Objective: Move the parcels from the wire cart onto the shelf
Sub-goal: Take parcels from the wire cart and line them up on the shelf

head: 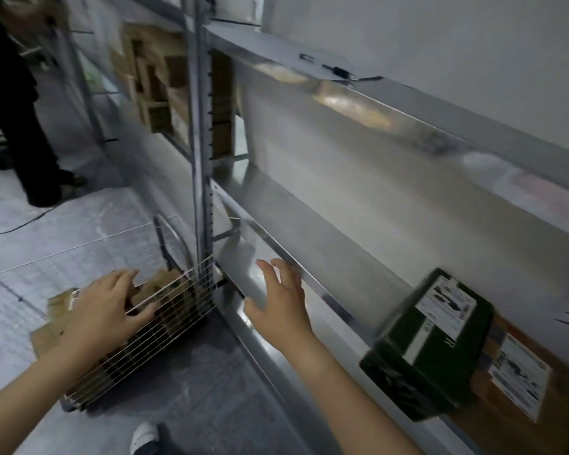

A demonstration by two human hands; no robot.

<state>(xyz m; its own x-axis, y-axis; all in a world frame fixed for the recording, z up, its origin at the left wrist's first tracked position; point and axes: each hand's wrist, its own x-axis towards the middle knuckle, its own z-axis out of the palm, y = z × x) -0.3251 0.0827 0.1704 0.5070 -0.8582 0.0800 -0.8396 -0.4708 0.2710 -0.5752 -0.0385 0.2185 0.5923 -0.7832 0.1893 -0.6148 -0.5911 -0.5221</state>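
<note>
Parcels point(151, 290) of brown cardboard sit packed in the wire cart point(165, 310) low at your left, close against the upright post point(201, 126) of the shelf point(309, 224). Your left hand point(102, 310) lies flat over the cart's top rim, fingers spread across the wire and the boxes beneath; its grip is open and clasps nothing yet, though whether the fingertips press on cardboard or only on wire you cannot tell through the blur. Your right hand point(280, 307) hangs in the air beside the front edge of the shelf, grip open and empty, touching nothing. A dark green parcel point(431, 346) with a white label already rests on the shelf to your right, leaning against a larger brown parcel point(523, 382). For this step, you probably want to reach over the rim and take one box by two opposite sides, bringing the right hand in to steady it. Lift straight up clear of the wire before swinging across, then set it on the bare stretch of shelf left of the green one.
</note>
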